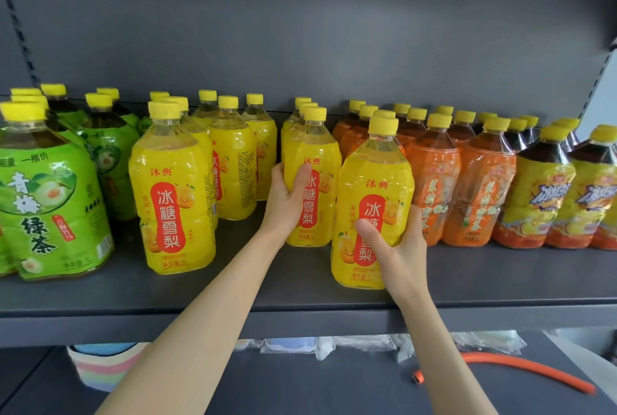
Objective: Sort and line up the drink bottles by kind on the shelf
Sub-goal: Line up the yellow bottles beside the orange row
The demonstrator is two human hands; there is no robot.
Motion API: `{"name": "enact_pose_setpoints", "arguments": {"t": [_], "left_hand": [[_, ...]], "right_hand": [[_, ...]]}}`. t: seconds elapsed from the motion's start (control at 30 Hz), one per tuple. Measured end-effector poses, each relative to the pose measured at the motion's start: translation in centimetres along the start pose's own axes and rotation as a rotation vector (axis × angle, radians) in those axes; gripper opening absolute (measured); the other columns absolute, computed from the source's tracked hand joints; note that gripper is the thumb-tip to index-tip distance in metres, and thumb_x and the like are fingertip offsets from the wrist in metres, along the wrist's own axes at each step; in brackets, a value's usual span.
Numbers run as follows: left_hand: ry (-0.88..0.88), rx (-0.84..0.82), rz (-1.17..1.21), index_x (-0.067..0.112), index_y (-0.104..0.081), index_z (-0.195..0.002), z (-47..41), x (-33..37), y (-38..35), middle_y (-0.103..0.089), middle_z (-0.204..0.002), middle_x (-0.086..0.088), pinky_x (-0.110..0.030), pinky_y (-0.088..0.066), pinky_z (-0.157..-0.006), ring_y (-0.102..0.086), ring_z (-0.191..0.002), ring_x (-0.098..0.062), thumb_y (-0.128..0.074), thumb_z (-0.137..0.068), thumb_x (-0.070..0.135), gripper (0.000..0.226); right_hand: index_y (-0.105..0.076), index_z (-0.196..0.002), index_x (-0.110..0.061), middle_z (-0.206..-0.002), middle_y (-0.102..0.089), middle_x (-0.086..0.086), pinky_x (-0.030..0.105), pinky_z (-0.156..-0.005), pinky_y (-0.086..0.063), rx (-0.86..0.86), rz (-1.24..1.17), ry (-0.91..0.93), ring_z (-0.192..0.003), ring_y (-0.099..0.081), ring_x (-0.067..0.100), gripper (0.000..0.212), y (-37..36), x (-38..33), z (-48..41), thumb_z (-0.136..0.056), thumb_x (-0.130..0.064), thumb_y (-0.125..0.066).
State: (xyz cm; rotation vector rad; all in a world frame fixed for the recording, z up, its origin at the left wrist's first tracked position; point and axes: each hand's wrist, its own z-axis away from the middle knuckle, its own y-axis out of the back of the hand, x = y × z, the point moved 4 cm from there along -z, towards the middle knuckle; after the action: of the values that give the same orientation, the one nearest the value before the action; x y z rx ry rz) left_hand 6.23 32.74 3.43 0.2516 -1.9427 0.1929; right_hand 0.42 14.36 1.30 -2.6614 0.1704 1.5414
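Head view: left hand (287,196) grips a rear pear bottle (314,177); right hand (399,247) grips a front pear bottle (372,201) near the shelf lip (300,318), bare shelf either side. Four drink kinds shown.

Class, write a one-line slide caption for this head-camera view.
Left hand and right hand each grip a yellow pear-drink bottle at the shelf, between green tea bottles and orange-labelled bottles.

Under yellow caps (315,113), the left bottles (50,207) are showing green labels, the middle bottles (172,197) yellow with red ovals, the right bottles (434,187) orange, the far-right bottles (534,201) yellow over orange, while the shelf (267,284) is showing dark grey and the hose (534,368) orange.
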Motion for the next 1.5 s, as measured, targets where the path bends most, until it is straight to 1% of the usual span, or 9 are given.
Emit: {"name": "enact_pose_setpoints", "arguments": {"t": [0.37,0.7,0.9,0.97,1.1,1.17,1.27,1.4,1.5], "left_hand": [[-0.085,0.129,-0.059,0.02,-0.038,-0.134,-0.2,-0.8,-0.4,-0.054,-0.129,-0.004,-0.041,-0.048,-0.097,-0.054,-0.116,-0.02,-0.043,-0.076,0.066,0.074],[-0.071,0.113,-0.09,0.018,-0.035,-0.135,-0.5,-0.9,-0.3,-0.05,-0.132,-0.004,-0.03,-0.046,-0.091,-0.052,-0.117,-0.017,-0.045,-0.089,0.05,0.057],[-0.061,0.076,-0.142,0.018,-0.038,-0.138,3.1,0.2,2.0,-0.051,-0.129,0.003,-0.013,-0.041,-0.085,-0.05,-0.117,-0.011,-0.04,-0.094,0.046,0.053],[-0.144,0.164,-0.245,0.014,-0.045,-0.132,5.5,0.7,3.7,-0.053,-0.124,0.005,-0.006,-0.039,-0.081,-0.049,-0.114,-0.007,-0.047,-0.095,0.037,0.043],[-0.376,0.404,-0.404,0.011,-0.053,-0.116,9.0,1.9,7.9,-0.058,-0.111,0.0,-0.011,-0.045,-0.076,-0.056,-0.101,-0.011,-0.06,-0.089,0.03,0.034],[-0.455,0.546,-0.45,0.007,-0.051,-0.114,9.9,2.5,10.0,-0.054,-0.109,-0.007,-0.01,-0.042,-0.076,-0.052,-0.098,-0.015,-0.064,-0.084,0.03,0.041],[-0.45,0.717,-0.504,0.001,-0.042,-0.123,9.6,2.9,13.1,-0.043,-0.121,-0.018,-0.022,-0.036,-0.093,-0.044,-0.113,-0.027,-0.071,-0.075,0.042,0.069],[-0.195,0.531,-0.331,0.015,-0.019,-0.145,6.6,2.3,16.8,-0.03,-0.145,-0.009,-0.039,-0.033,-0.107,-0.033,-0.134,-0.021,-0.077,-0.063,0.059,0.11],[-0.009,0.3,-0.15,0.023,-0.018,-0.148,5.1,1.9,17.9,-0.041,-0.142,-0.002,-0.032,-0.044,-0.093,-0.046,-0.126,-0.019,-0.075,-0.064,0.049,0.105]], "right_hand": [[-0.044,-0.107,-0.036,-0.101,-0.062,-0.02,0.008,-0.063,-0.05,-0.01,0.008,-0.017,-0.087,-0.063,-0.011,0.057,0.0,0.0,-0.1,-0.064,-0.047,-0.08],[-0.043,-0.106,-0.036,-0.102,-0.062,-0.021,0.01,-0.064,-0.051,-0.006,0.03,-0.023,-0.089,-0.064,-0.01,0.052,0.0,0.4,0.0,-0.064,-0.046,-0.072],[-0.042,-0.118,-0.027,-0.102,-0.061,-0.019,0.011,-0.065,-0.053,-0.002,0.068,-0.007,-0.086,-0.065,-0.006,0.067,0.0,-0.1,0.2,-0.062,-0.047,-0.074],[-0.041,-0.12,-0.024,-0.103,-0.061,-0.017,0.013,-0.066,-0.054,-0.013,0.072,-0.005,-0.089,-0.065,0.0,0.07,-0.3,-0.4,0.4,-0.06,-0.048,-0.071],[-0.041,-0.123,-0.027,-0.107,-0.061,-0.018,0.019,-0.072,-0.056,-0.069,0.067,-0.013,-0.093,-0.065,0.004,0.071,-2.4,-0.9,1.0,-0.062,-0.048,-0.071],[-0.04,-0.122,-0.031,-0.109,-0.062,-0.016,0.023,-0.077,-0.056,-0.098,0.059,-0.016,-0.095,-0.066,0.006,0.071,-3.9,-1.0,1.4,-0.062,-0.05,-0.071],[-0.037,-0.124,-0.029,-0.118,-0.061,-0.005,0.034,-0.084,-0.056,-0.133,0.065,-0.025,-0.103,-0.064,0.012,0.076,-6.5,-1.1,2.0,-0.06,-0.055,-0.07],[-0.03,-0.136,-0.024,-0.121,-0.056,-0.008,0.029,-0.085,-0.054,-0.139,0.078,-0.002,-0.105,-0.061,0.009,0.09,-10.2,-1.6,2.6,-0.061,-0.058,-0.068],[-0.023,-0.141,-0.022,-0.114,-0.053,-0.021,0.019,-0.081,-0.052,-0.131,0.08,0.016,-0.101,-0.058,-0.003,0.094,-12.7,-2.1,2.8,-0.065,-0.055,-0.066]]}}
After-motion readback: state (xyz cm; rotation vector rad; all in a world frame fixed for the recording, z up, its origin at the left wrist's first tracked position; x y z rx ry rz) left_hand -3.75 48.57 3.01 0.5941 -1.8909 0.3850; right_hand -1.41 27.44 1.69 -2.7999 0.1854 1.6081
